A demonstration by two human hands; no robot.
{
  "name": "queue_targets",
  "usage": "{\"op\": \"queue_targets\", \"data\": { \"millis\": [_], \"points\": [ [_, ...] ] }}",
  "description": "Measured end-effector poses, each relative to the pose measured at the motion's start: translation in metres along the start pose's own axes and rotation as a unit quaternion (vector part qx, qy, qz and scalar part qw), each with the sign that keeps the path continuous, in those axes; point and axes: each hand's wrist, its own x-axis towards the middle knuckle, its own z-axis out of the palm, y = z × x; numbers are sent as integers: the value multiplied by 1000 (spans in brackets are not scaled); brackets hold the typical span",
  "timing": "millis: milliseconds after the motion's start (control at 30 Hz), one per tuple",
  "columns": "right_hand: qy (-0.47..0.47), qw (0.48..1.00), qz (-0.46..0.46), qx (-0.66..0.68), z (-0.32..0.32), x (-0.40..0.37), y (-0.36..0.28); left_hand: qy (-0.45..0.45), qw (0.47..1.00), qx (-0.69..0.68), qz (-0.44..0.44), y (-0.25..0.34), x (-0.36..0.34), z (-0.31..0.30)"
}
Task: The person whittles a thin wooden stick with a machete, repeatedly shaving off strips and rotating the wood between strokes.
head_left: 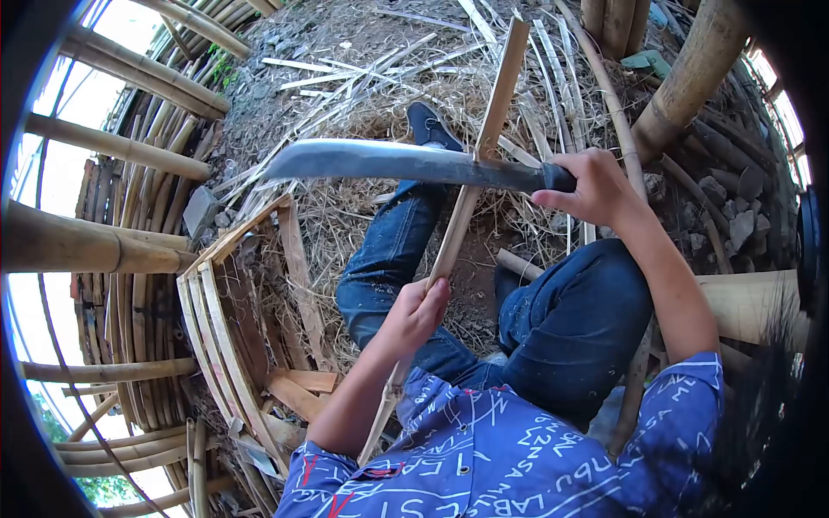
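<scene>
Head camera view, facing forward and down: the person sits on the ground [285, 39] with knees bent, in dark jeans [579, 324] and a blue printed shirt [518, 462]. The right hand [596, 188] is closed on the dark handle of a machete [363, 161], thumb extended beside it. The blade lies roughly level and points to the left. It crosses a long bamboo strip [452, 233] and touches it; how deeply the edge sits in the strip cannot be determined. The left hand [416, 318] grips the strip below the blade, fist closed. The strip stands tilted between the legs, its upper end leaning right and its lower end passing beneath the left forearm to the shirt. A slatted wooden crate [229, 332] lies to the left, near the knee, with a wood offcut [296, 396] at its near end. Pale split strips [298, 65] and shavings litter the ground ahead. Stones [743, 226] lie at far right.
</scene>
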Motion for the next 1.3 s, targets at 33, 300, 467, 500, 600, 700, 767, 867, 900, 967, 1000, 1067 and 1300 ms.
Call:
{"op": "queue_targets", "data": {
  "millis": [33,300,467,500,600,700,767,867,900,967,1000,1067,1300],
  "points": [
    [-1,1000,-2,1,-1,1,-1,2,1000,0,0,-5,2,1],
    [-38,999,-25,12,1,2,-10,-24,998,-54,-16,-1,7,5],
    [-51,985,-90,-135,3,4,-18,-6,998,-47,-31,-8,10,11],
    [-21,988,-98,-117,5,7,-9,5,1000,-24,-18,-9,9,11],
    [27,995,-15,-93,2,7,5,7,999,-15,-34,8,-5,11],
    [28,991,-24,-132,4,3,7,-14,999,-14,-42,8,-7,1],
    [38,988,-8,-150,4,3,5,-13,999,32,-24,3,-4,-3],
    [24,992,-22,-119,5,1,4,-25,998,-16,-47,-1,-5,3],
    [23,992,-19,-124,4,2,0,-30,998,-18,-45,-3,-4,6],
    [-2,993,-57,-103,6,5,-10,-8,1000,-8,-26,-6,-5,5],
    [-10,990,-92,-109,9,5,-11,-5,1000,-9,-27,-5,-4,5],
    [-21,984,-115,-138,11,7,-19,4,1000,-16,-14,-1,-1,6],
    [14,994,32,-107,2,10,6,18,999,39,-11,6,-5,11]
  ]
}}
